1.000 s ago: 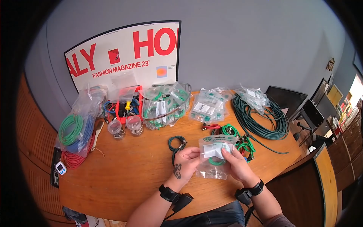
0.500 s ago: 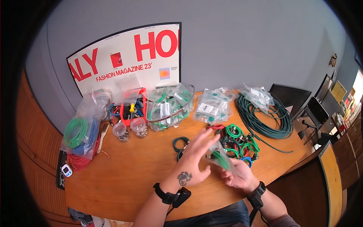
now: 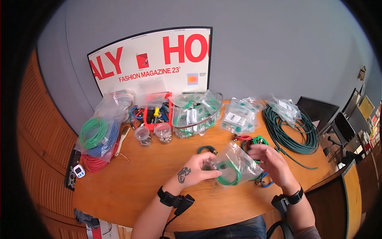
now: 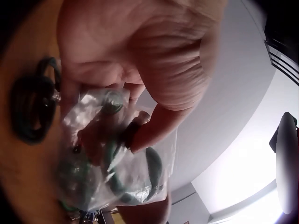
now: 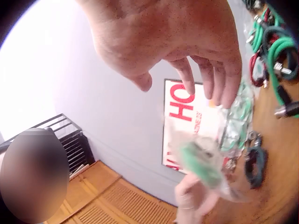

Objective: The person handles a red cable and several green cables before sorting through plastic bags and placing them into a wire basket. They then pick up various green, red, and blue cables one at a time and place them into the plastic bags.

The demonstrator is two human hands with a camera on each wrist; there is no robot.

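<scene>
My left hand (image 3: 194, 170) pinches a clear plastic bag (image 3: 246, 162) between thumb and fingers, above the front middle of the table. Inside the bag lies a coiled green cable (image 3: 229, 183). In the left wrist view the thumb presses the bag (image 4: 140, 182) near a dark connector end. My right hand (image 3: 277, 166) hovers to the right of the bag, its fingers loosely extended and holding nothing; the right wrist view shows this hand (image 5: 173, 37) apart from the blurred bag (image 5: 201, 163). A dark green coiled cable (image 3: 207, 149) lies behind the left hand.
Behind the right hand lie loose green, red and blue cables (image 3: 260, 140). Further back are a wire basket (image 3: 220, 107) of bagged cables, flat bags (image 3: 238, 117), a large dark green coil (image 3: 306, 141), a red bin (image 3: 170, 115), two small tubs (image 3: 163, 130) and bagged cable coils (image 3: 93, 133) at left.
The bag went from both hands to the right hand alone, turning over, and is now in the left hand. My right hand has let go and drawn off to the right.
</scene>
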